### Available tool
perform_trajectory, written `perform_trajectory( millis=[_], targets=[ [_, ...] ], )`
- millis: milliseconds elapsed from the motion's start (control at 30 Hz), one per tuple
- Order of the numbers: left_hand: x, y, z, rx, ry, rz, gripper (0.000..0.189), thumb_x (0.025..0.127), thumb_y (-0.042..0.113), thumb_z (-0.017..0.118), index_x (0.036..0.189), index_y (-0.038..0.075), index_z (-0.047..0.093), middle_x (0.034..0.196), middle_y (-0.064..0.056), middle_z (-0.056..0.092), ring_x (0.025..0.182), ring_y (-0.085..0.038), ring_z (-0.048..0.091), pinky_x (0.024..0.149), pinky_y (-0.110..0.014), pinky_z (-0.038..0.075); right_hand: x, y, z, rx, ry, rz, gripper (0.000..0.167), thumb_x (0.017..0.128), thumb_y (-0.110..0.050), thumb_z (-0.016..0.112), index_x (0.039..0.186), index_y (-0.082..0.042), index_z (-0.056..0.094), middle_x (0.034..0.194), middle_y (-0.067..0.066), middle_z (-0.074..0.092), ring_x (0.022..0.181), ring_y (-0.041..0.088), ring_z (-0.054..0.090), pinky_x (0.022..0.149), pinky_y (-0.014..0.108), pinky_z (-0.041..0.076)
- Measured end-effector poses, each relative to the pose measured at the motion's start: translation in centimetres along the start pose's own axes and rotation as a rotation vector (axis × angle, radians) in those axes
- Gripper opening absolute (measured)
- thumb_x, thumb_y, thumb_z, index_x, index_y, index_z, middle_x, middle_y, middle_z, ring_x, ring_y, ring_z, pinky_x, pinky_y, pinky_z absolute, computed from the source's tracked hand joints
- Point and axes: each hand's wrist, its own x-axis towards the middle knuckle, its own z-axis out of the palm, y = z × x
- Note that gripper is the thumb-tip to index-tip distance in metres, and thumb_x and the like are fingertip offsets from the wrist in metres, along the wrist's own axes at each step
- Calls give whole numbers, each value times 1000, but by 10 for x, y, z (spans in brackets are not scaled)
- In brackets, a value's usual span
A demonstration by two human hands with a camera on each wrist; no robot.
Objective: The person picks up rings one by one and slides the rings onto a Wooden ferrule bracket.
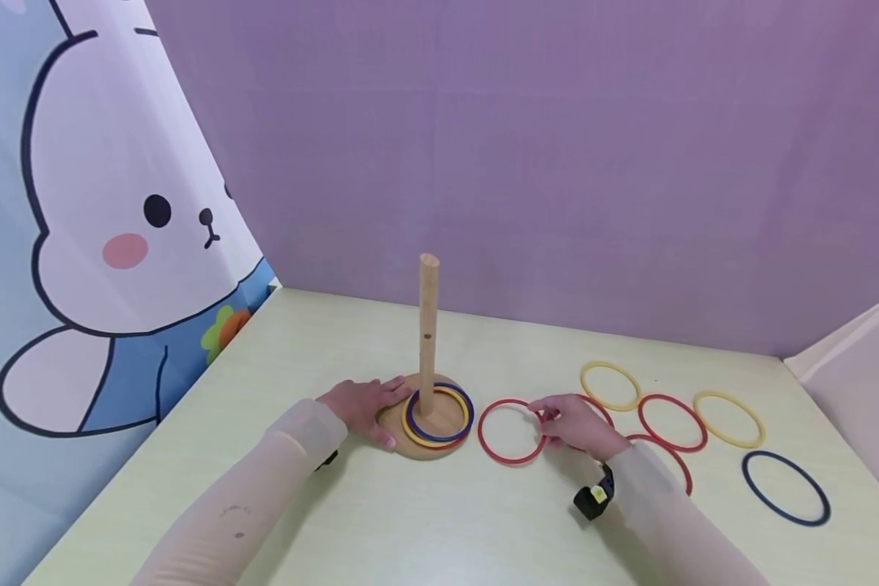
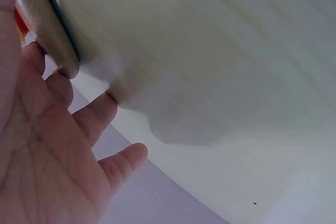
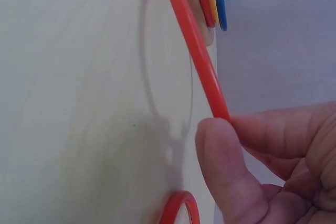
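Note:
My right hand (image 1: 575,423) pinches a red ring (image 1: 509,462) at its right side, between thumb and forefinger. Seen from the right wrist, that red ring (image 3: 198,51) slants above its shadow, clear of the table near the thumb. A round wooden base (image 1: 391,422) with an upright peg (image 1: 428,317) stands left of it. Around the peg's foot lie a blue ring (image 1: 472,407), a yellow ring (image 1: 408,427) and a red one. My left hand (image 1: 362,407) rests at the base's left edge with fingers spread; the left wrist view has its fingertips (image 2: 62,85) against the wooden rim.
Right of my right hand lie several loose rings on the pale table (image 1: 381,521): a yellow ring (image 1: 610,364), another yellow ring (image 1: 728,396), a dark blue ring (image 1: 785,460) and red rings (image 1: 672,397). A purple curtain (image 1: 557,163) hangs behind.

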Motion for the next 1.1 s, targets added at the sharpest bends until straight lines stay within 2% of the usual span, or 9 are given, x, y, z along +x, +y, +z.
perform_trajectory(
  millis=[267,400,533,733,900,1100],
  targets=[
    [2,-1,1,14,-1,-2,90,77,52,74,151,21,33,157,-1,24,136,-37,35,97,-55,41,-11,-5,-6,12,46,2,38,85,7,62,123,7,61,92,12,58,66,16,61,61,30,55],
    [1,-1,1,14,-1,1,90,77,52,74,151,20,33,157,-2,24,136,-37,35,97,-55,41,-15,-9,-12,90,35,-10,40,87,6,61,127,10,56,99,19,59,72,18,62,66,31,56],
    [0,-1,1,5,-1,3,90,77,51,74,151,20,33,157,-2,25,136,-38,35,97,-57,40,-21,-15,-18,187,4,-26,42,89,6,58,130,15,49,97,22,59,75,22,64,70,32,56],
    [0,-1,2,5,-2,1,90,77,52,74,151,22,32,157,-1,24,136,-37,35,99,-58,38,-31,-29,-26,251,-7,-23,45,91,3,56,132,15,45,90,14,59,76,20,63,73,33,56],
    [2,-2,3,7,0,-4,90,77,52,74,151,23,32,158,0,24,136,-36,34,99,-58,38,-38,-41,-32,231,11,-15,45,91,2,57,133,13,47,94,15,59,77,18,64,73,33,56],
    [2,-2,3,6,9,-1,90,76,51,75,150,22,33,157,-1,25,136,-37,35,97,-57,39,-42,-52,-39,242,2,-50,45,91,4,56,133,15,45,89,11,60,77,16,63,72,32,56]
  ],
)
